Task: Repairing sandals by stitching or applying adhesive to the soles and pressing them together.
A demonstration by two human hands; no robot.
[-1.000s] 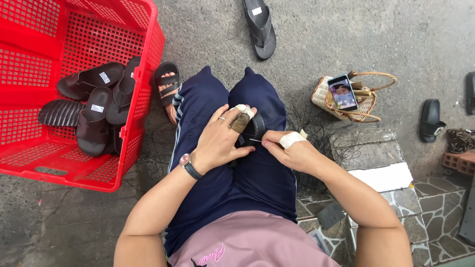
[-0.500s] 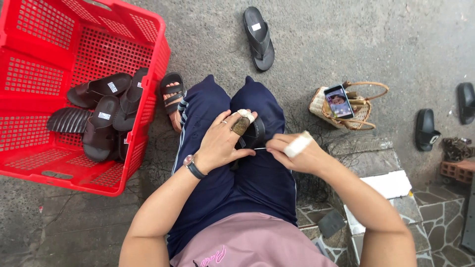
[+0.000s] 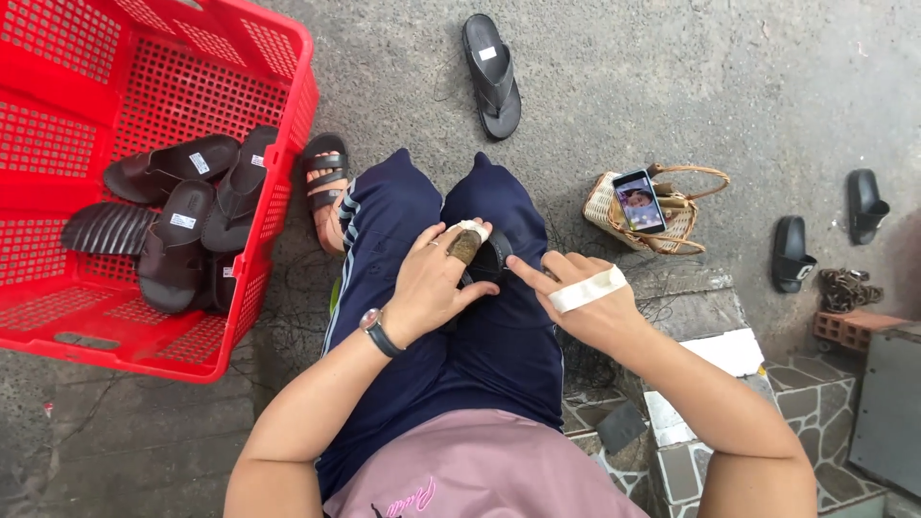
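I sit with a black sandal (image 3: 491, 257) resting on my lap over dark blue trousers. My left hand (image 3: 432, 283) grips it from the left, a brown cover on one fingertip and a watch (image 3: 376, 331) on the wrist. My right hand (image 3: 585, 302), wrapped across the knuckles with white tape, lies just right of the sandal. Its index finger stretches out and touches the sandal's strap. Whether the curled fingers pinch anything is hidden.
A red plastic crate (image 3: 288, 192) on the left holds several black sandals (image 3: 177, 240). One black sandal (image 3: 491, 75) lies on the concrete ahead, and two more (image 3: 791, 251) lie at the right. A woven basket (image 3: 672, 230) carries a phone (image 3: 639, 201). A brick (image 3: 849, 326) and tiled step sit at the right.
My right hand has shifted slightly and its index finger now points onto the sandal; the thin item seen between the hands earlier is no longer visible. The view has drifted a little.
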